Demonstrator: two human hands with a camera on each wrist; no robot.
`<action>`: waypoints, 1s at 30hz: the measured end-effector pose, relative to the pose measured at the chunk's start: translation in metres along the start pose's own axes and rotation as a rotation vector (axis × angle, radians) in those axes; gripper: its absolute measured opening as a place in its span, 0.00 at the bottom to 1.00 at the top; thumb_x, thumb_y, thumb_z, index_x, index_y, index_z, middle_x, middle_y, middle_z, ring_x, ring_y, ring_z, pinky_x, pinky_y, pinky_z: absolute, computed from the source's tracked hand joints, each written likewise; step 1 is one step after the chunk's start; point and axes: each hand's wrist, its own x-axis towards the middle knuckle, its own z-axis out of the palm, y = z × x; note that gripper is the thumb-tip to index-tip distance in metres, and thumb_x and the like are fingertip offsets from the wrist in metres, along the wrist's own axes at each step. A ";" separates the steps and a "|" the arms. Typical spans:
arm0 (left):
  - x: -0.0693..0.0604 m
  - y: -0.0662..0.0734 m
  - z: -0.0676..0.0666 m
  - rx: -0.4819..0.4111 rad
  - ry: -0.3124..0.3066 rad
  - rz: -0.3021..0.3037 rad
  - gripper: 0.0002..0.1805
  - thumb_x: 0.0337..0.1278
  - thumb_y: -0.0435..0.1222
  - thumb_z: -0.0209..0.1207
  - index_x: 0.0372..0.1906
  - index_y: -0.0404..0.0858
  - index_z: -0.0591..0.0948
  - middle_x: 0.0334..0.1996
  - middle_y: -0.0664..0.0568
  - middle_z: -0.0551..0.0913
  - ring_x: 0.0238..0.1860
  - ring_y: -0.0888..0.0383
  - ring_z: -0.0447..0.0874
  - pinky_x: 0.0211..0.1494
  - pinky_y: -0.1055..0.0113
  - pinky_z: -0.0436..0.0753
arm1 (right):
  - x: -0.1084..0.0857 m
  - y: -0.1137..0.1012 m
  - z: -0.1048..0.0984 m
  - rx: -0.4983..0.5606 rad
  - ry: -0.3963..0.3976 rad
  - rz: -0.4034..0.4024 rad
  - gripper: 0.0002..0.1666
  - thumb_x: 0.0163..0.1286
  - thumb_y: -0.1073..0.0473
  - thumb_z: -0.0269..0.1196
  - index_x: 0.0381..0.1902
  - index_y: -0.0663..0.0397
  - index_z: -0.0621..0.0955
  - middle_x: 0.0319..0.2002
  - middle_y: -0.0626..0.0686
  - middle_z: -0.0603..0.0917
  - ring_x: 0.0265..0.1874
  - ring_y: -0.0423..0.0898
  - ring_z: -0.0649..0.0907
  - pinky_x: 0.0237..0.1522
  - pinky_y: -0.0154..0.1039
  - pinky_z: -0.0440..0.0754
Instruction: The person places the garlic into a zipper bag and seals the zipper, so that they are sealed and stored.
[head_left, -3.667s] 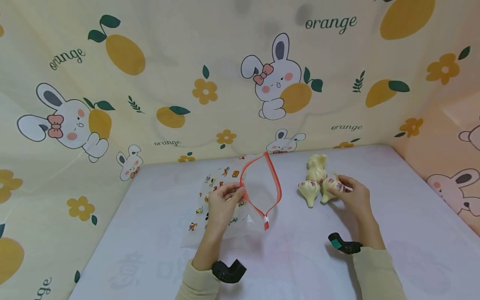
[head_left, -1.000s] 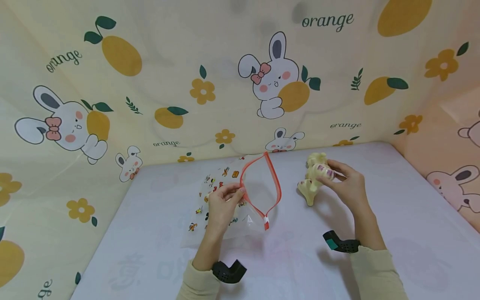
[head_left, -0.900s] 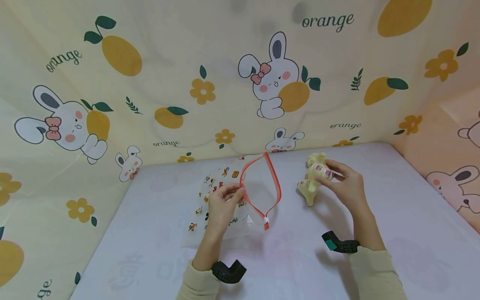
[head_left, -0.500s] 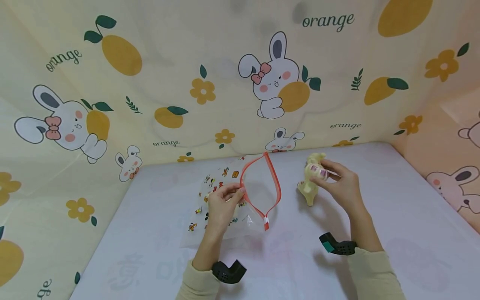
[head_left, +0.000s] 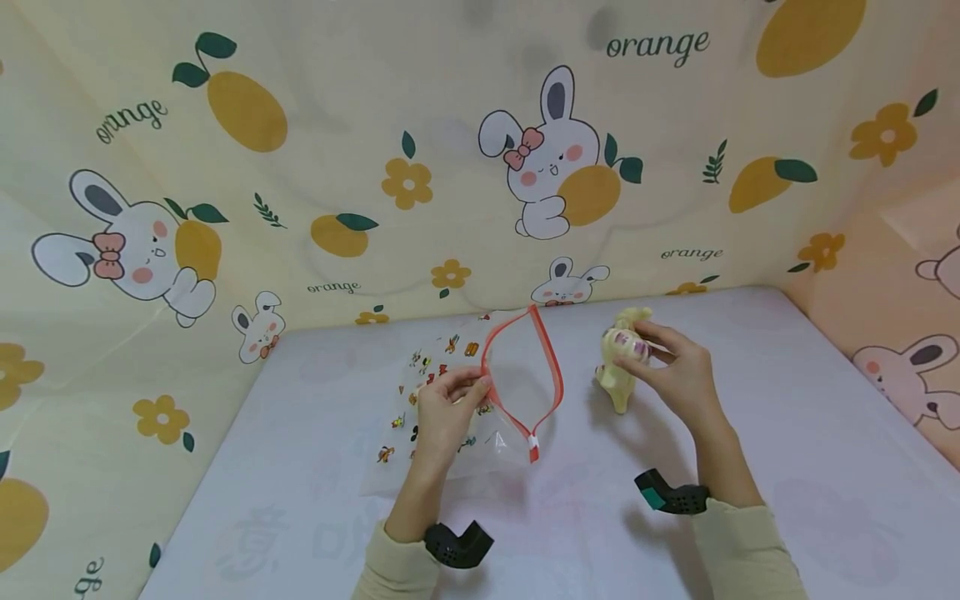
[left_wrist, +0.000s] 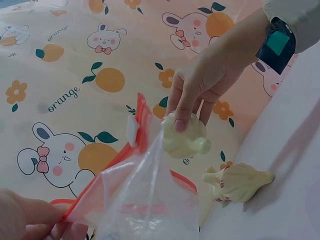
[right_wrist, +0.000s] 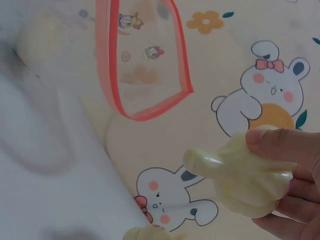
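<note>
Right hand (head_left: 678, 375) in the head view pinches a garlic (head_left: 626, 346) above the bench (head_left: 300, 467) near other bulbs (head_left: 618, 396), while the left hand (head_left: 442, 417) pinches an open bag (head_left: 495, 446) by its red rim (head_left: 558, 371). Left wrist view: the bag looks light, thin and floppy, best held at that rim. Right wrist view: the garlic looks glossy, stiff, light and perhaps slippery, so its round belly seems the surest hold.

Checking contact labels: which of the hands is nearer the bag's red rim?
Left. The left hand pinches the red rim; the right hand is apart, to its right, holding a garlic bulb.
</note>
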 end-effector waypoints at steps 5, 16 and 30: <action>0.000 0.000 0.000 -0.001 -0.003 0.002 0.11 0.57 0.29 0.63 0.44 0.28 0.83 0.39 0.34 0.87 0.29 0.70 0.83 0.37 0.78 0.87 | -0.001 -0.005 0.006 0.082 0.005 -0.058 0.31 0.53 0.68 0.72 0.56 0.70 0.77 0.54 0.68 0.81 0.44 0.16 0.72 0.47 0.08 0.72; 0.000 -0.001 0.002 0.015 -0.010 0.002 0.11 0.57 0.31 0.64 0.44 0.29 0.83 0.38 0.35 0.87 0.29 0.69 0.83 0.37 0.78 0.87 | -0.003 -0.009 0.012 0.061 -0.034 -0.065 0.32 0.53 0.66 0.73 0.56 0.68 0.77 0.55 0.67 0.81 0.39 0.15 0.73 0.43 0.08 0.73; -0.001 -0.001 0.001 0.003 -0.019 0.003 0.12 0.57 0.31 0.64 0.44 0.29 0.83 0.38 0.35 0.87 0.29 0.69 0.82 0.37 0.78 0.86 | -0.008 -0.019 0.026 0.084 -0.061 -0.093 0.30 0.53 0.66 0.73 0.56 0.66 0.79 0.53 0.66 0.82 0.43 0.19 0.73 0.45 0.10 0.74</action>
